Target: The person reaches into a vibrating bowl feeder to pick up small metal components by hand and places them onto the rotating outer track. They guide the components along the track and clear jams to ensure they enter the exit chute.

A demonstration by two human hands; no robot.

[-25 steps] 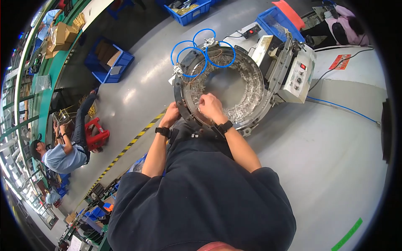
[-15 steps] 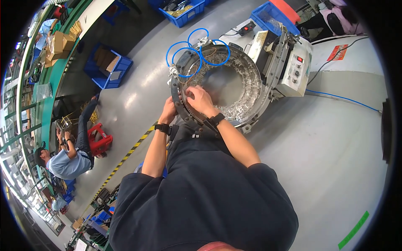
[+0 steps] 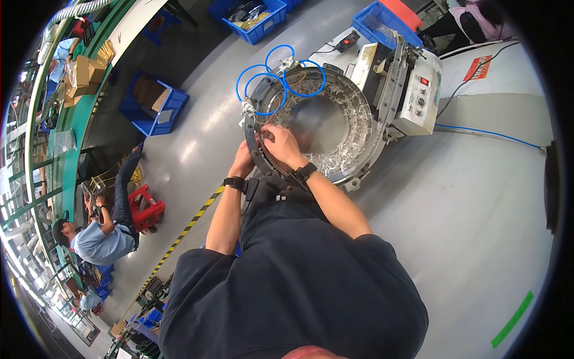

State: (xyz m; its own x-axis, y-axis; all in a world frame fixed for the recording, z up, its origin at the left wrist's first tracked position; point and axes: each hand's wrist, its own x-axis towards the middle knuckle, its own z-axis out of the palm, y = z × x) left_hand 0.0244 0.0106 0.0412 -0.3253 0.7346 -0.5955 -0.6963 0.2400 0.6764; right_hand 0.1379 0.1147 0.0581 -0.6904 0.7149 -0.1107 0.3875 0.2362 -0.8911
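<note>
A round vibratory bowl feeder [image 3: 366, 137] stands in front of me, small clear or silvery pieces [image 3: 335, 160] lying in a ring inside it. My right hand [image 3: 283, 146] reaches over the near left of the bowl, its fingers bent and pinched at the inner side of the dark rim track [image 3: 251, 128]. Against the outside of that track is my left hand [image 3: 242, 160], fingers curled and partly hidden. Whatever sits between the fingertips is too small to make out. Thin blue air tubes [image 3: 306, 94] loop above the far left rim.
A control box [image 3: 417, 102] with a red switch adjoins the bowl's right side. Blue bins [image 3: 156, 122] stand on the floor at left and beyond. A co-worker [image 3: 103, 239] sits at the left by a red stool [image 3: 145, 208]. Striped tape [image 3: 190, 230] crosses the floor.
My right hand has shifted slightly left, its fingertips closer to the rim track and my left hand. The left hand stays at the rim. The whole view has moved a little.
</note>
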